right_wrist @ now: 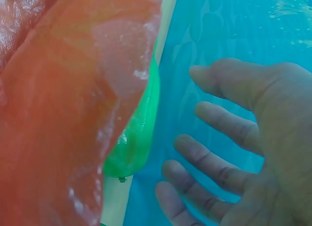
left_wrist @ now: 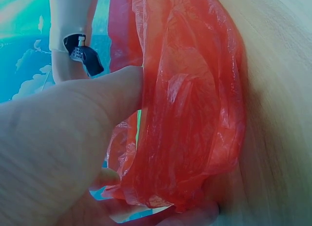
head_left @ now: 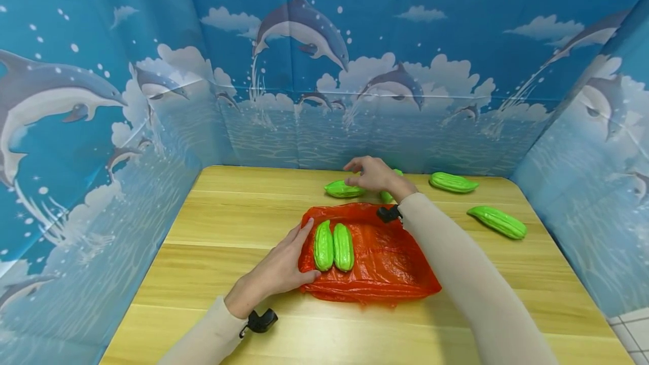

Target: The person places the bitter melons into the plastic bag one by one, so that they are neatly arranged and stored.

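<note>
"So, where is the nearest one?"

"The green gourd [head_left: 338, 189] lies at the back of the table [head_left: 228, 230], long axis sideways, tapered end to my left. Seen from my head, it sits just on the near side of my right fingertips, partly hidden by them."

"Which hand is closer?"

"My right hand [head_left: 375, 175], plainly. Its fingers are spread and loosely bent, nothing between them; how high they hover I cannot tell."

"Anything crowding it?"

"Another gourd [head_left: 386, 197], half covered by that hand, runs more front to back."

"And the left?"

"My left hand [head_left: 281, 262] grips the left end of the red bag [head_left: 387, 258], thumb hooked over its edge, beside two gourds [head_left: 324, 246] lying inside."
</note>
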The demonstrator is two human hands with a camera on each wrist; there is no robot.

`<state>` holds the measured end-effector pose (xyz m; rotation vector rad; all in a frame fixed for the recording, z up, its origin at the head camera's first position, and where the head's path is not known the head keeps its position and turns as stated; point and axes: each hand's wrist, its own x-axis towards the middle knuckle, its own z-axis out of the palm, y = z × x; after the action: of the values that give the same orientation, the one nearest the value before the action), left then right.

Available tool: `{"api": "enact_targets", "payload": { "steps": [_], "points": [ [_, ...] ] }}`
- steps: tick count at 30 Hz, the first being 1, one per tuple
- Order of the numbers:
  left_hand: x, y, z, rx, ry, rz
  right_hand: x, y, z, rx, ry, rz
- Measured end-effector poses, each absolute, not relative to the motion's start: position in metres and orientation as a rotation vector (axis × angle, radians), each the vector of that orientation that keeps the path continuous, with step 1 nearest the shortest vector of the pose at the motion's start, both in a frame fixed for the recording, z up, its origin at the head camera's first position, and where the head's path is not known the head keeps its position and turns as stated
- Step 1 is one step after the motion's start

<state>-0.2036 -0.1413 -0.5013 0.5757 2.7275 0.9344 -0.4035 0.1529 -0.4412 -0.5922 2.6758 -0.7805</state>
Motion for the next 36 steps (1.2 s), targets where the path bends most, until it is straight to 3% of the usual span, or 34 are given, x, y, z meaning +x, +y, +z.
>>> {"api": "enact_targets", "payload": {
  "steps": [16,23,36],
  "points": [
    [-0.204,-0.139,-0.501,0.574,2.713,0.934,-0.416,0.149,-0.455,-0.526,2.576,-0.684],
    [-0.204,-0.139,-0.501,0.577,2.727,0.938,-0.485,0.173,-0.528,-0.579,2.565,-0.638],
    [-0.205,-0.141,-0.502,0.563,2.718,0.946,-0.421,0.145,-0.455,-0.542,2.587,-0.614]
  ]
}}
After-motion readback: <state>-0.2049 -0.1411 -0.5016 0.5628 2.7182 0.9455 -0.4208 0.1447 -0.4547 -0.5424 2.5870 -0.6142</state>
